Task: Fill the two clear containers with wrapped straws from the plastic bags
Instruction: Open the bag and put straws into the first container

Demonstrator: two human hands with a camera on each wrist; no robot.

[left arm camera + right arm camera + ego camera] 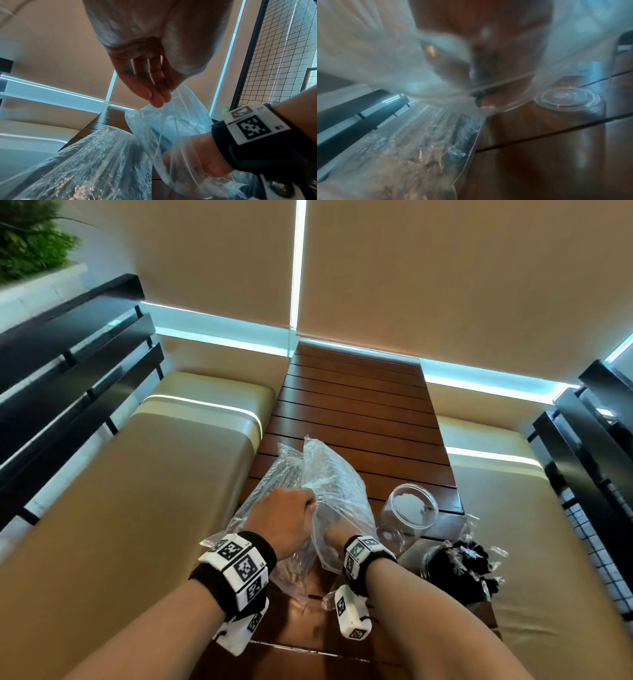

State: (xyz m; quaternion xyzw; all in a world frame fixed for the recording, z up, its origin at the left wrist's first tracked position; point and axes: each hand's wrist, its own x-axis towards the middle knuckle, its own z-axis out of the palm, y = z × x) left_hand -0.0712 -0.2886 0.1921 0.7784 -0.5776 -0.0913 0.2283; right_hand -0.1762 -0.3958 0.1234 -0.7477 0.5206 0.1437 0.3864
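**Two hands at one clear bag on a slatted wooden table**

Two hands work at the same plastic bag. The left hand [286,517] has its fingertips [155,99] gathered in a pinch on the upper edge of the near plastic bag [337,491], holding its mouth up. The right hand [197,155] is pushed inside that bag up to the wrist; how its fingers lie cannot be told, since the film blurs them in the right wrist view. Both wrists wear black bands with white coded marker blocks.

Just to the left of this bag, touching it, lies a second plastic bag [270,477] packed with dark wrapped straws [96,169].

Near the table's right edge an empty clear container [409,513] lies tipped with its mouth toward the person, and a clear lid [567,99] rests flat beside it. Closer to the near right corner stands another container [445,568] crowded with black straws in crinkled clear wrappers.

The table [356,402] is of dark red-brown slats running crosswise, glossy with reflections. Tan cushioned benches [137,491] flank it on both sides, backed by black slatted rails. Beige roller blinds [445,268] cover the far window, daylight glowing along their edges. A green plant [27,241] shows at the upper left.
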